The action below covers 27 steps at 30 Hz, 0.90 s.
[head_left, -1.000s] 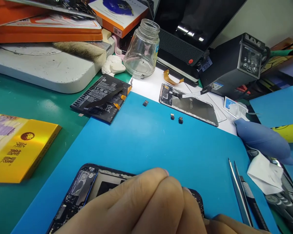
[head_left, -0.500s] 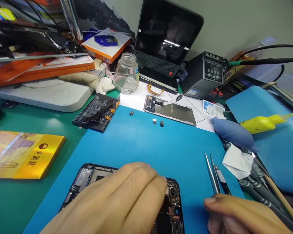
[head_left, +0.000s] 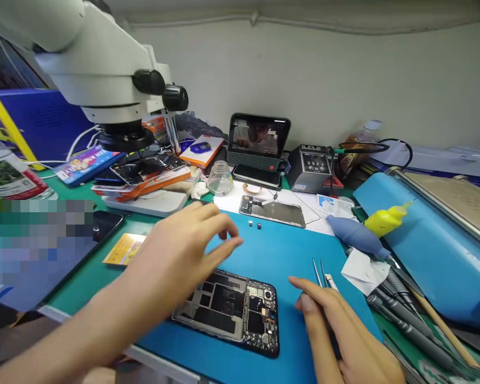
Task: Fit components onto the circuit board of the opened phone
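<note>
My left hand (head_left: 188, 245) is raised over the blue mat (head_left: 304, 250), thumb stretched out, with nothing visible in its fingers. Below it lies an opened phone (head_left: 224, 304), its inner frame and circuit board exposed; my forearm covers its left end. My right hand (head_left: 340, 330) is beside the phone on the right, fingers around slim metal tweezers (head_left: 318, 273) whose tips point away from me. Two tiny phone parts (head_left: 255, 224) sit near the mat's far edge. Beyond them lies a phone panel (head_left: 282, 213) with a flex cable.
A microscope (head_left: 108, 80) overhangs the left side. At the back stand a glass jar (head_left: 220, 178), a display (head_left: 259, 136) and a black control box (head_left: 310, 168). To the right are a blue air blower (head_left: 356, 234), a yellow bottle (head_left: 388, 220), tissue (head_left: 364, 272) and several tools (head_left: 408, 320).
My left hand has lifted off the phone and moved away from me, exposing the circuit board. It now hides most of the battery. The view has tilted up and widened.
</note>
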Each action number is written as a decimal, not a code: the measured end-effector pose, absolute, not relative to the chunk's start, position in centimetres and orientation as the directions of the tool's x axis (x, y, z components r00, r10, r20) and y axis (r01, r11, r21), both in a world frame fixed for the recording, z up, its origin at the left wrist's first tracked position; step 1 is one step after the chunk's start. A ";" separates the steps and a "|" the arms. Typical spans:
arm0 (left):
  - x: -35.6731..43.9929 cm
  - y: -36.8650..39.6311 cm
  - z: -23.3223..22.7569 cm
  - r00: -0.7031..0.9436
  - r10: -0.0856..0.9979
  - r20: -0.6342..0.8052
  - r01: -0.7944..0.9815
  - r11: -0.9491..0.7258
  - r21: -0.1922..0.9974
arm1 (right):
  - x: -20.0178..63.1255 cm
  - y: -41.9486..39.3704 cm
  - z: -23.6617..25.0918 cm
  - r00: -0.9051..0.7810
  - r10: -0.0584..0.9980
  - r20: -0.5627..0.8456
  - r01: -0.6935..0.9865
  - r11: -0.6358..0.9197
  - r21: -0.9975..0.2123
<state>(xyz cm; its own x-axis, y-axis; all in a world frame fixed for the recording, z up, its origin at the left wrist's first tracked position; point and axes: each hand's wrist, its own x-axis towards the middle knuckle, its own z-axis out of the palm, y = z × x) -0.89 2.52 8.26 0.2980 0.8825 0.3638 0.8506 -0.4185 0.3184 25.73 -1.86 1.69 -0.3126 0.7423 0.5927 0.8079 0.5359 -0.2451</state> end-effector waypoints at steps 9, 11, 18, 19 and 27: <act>1.9 9.4 6.9 0.503 0.816 0.284 0.838 -0.541 0.069 | 25.9 -2.0 0.9 -0.364 0.692 0.624 0.780 0.592 -0.202; 2.9 9.5 6.6 0.515 0.809 0.283 0.839 -0.543 0.027 | 26.0 -2.1 0.8 -0.364 0.687 0.629 0.778 0.596 -0.201; 4.1 9.9 5.9 0.531 0.809 0.252 0.840 -0.542 -0.029 | 25.7 -1.8 0.4 -0.360 0.677 0.641 0.767 0.606 -0.210; 4.1 10.0 5.8 0.529 0.811 0.249 0.841 -0.540 -0.028 | 25.7 -1.8 0.4 -0.353 0.674 0.649 0.766 0.606 -0.214; 3.5 9.5 5.4 0.500 0.825 0.262 0.836 -0.539 0.101 | 25.5 -1.8 0.7 -0.313 0.673 0.670 0.780 0.585 -0.223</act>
